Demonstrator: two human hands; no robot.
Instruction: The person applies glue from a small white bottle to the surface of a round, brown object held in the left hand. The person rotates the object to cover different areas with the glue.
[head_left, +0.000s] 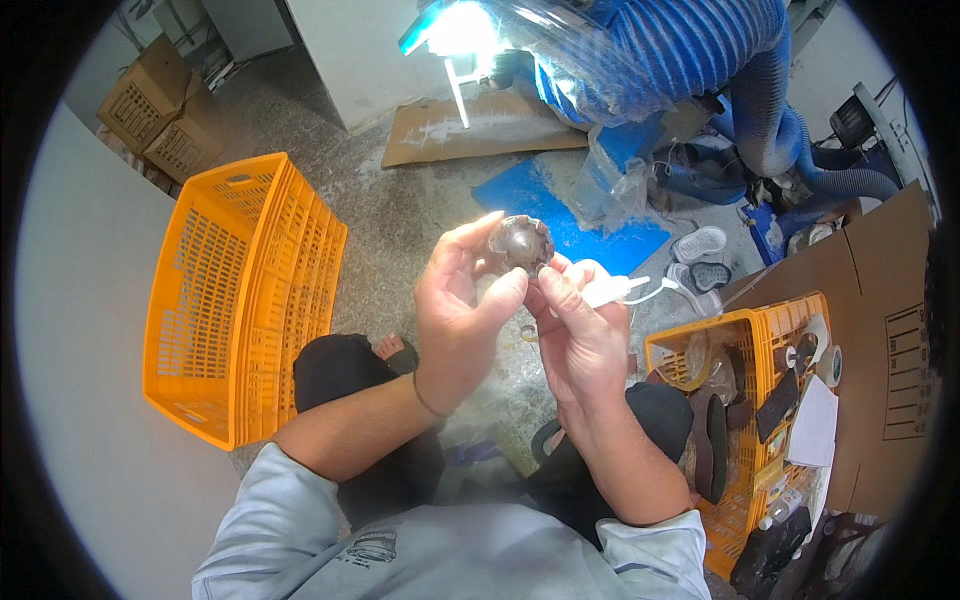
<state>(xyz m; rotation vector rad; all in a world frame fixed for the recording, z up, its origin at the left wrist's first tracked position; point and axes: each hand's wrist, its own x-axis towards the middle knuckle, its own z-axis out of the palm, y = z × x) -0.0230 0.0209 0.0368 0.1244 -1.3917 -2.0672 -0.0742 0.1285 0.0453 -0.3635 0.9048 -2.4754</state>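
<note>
A round, dark, glossy piece [522,245] with a scalloped, uneven edge is held up in front of me; its material I cannot make out. My left hand [462,305] is closed on its left side, with the thumb at the lower rim. From the right, the fingertips of my right hand [582,335] also touch it. That same hand grips a small white bottle with a thin nozzle [605,292], whose tip points right. A slim white cap or strap hangs beside the nozzle. The fingers hide most of the bottle's body.
Stacked orange crates [240,300] stand left; another orange crate [745,340] at right carries tape, papers and dark pieces. A bright lamp [462,28] and a blue ribbed hose [690,60] hang ahead. Beyond my hands lie a blue sheet [625,245] and shoes [700,243].
</note>
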